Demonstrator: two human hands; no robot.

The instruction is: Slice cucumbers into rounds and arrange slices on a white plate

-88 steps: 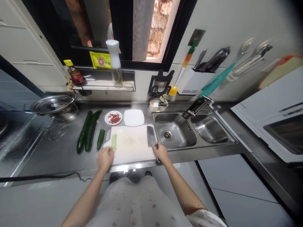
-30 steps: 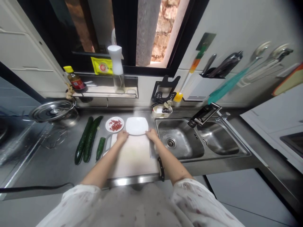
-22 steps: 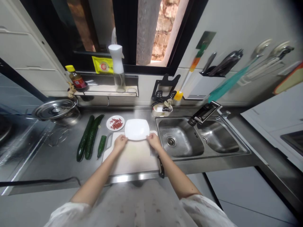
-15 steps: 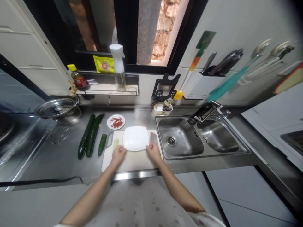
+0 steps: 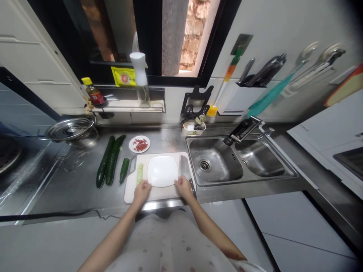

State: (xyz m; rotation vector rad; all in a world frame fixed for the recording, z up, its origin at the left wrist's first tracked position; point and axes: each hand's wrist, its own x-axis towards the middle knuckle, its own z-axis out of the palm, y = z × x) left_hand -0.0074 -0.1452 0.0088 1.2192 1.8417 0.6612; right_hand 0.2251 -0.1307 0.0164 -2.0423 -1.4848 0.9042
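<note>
A white rounded-square plate (image 5: 162, 171) is over the middle of the cutting board (image 5: 131, 191). My left hand (image 5: 142, 190) pinches its near left corner, and my right hand (image 5: 183, 186) grips the near right corner. Left of the plate, a row of pale green cucumber slices (image 5: 140, 173) lies on the board. A kitchen knife (image 5: 185, 166) rests along the board's right side, its dark handle partly behind my right hand. Beside the board is a short piece of cucumber (image 5: 124, 170). Whether the plate touches the board I cannot tell.
Two long cucumbers (image 5: 111, 160) and a small plate of chopped red bits (image 5: 139, 144) lie to the left and behind. A lidded steel pot (image 5: 72, 132) stands farther left. The double sink (image 5: 215, 160) with its black faucet (image 5: 241, 130) adjoins the board's right.
The plate and both hands have come closer to my body, toward the board's near edge. More of the cucumber slices and the knife now shows. The view has shifted slightly.
</note>
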